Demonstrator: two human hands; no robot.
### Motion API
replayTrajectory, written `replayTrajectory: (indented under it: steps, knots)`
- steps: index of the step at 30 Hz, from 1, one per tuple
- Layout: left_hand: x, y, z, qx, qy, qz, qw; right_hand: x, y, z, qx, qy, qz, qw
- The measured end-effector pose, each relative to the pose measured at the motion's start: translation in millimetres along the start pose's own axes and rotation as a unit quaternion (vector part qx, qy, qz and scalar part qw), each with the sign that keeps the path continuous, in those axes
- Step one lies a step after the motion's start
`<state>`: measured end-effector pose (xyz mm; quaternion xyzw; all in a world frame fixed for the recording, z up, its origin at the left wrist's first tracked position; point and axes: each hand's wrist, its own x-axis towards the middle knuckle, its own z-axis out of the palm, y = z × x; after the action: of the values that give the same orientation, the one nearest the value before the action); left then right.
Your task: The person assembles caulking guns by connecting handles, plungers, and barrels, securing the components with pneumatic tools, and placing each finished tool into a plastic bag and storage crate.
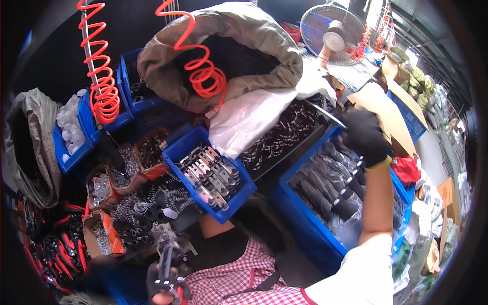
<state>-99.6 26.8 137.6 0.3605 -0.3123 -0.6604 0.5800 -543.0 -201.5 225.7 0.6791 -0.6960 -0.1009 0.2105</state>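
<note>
While the right hand at upper right grips a thin metal blade over the crate of black handles, the left hand at bottom clamps a black handle — apparently not yet joined.

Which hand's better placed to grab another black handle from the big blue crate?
Right, probably. The right hand hangs over the big blue crate of black handles, though it holds a metal blade. The left hand grips a tool far off.

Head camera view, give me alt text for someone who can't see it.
A person's gloved right hand holds a thin metal blade above a blue crate of black handles, while the gloved left hand grips a black tool near the lower edge. Blue bins of metal parts, springs and red coiled hoses crowd the bench.
</note>
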Motion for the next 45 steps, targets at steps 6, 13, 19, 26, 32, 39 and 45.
replayTrajectory:
  steps: [6,13,19,26,32,39,45]
  knots:
    - [5.4,-10.9,-8.0,0.207,-0.14,-0.003,0.968,92.6,-6.3,56.9,0.197,0.042,0.02,0.979]
    - [48.5,-14.3,19.4,0.282,-0.171,0.042,0.943,-69.6,10.8,62.4,0.287,0.173,0.006,0.942]
    - [131.4,-6.7,44.9,0.212,-0.071,0.127,0.966,-287.3,-46.9,38.9,0.421,0.227,0.058,0.876]
    - [147.9,34.7,15.5,0.137,0.047,0.18,0.973,-265.7,-142.1,18.1,0.501,0.116,-0.114,0.85]
    - [121.7,119.3,-80.2,0.545,0.176,0.526,0.629,-210.1,-209.7,-2.4,0.729,-0.093,-0.172,0.656]
    - [96.1,217.2,-115.6,0.682,0.1,0.464,0.556,-154.4,-375.4,3.4,0.587,-0.16,-0.477,0.634]
    - [105.2,177.1,-146.2,0.623,0.138,0.43,0.639,71.4,-442.9,-71.4,0.374,0.084,-0.519,0.764]
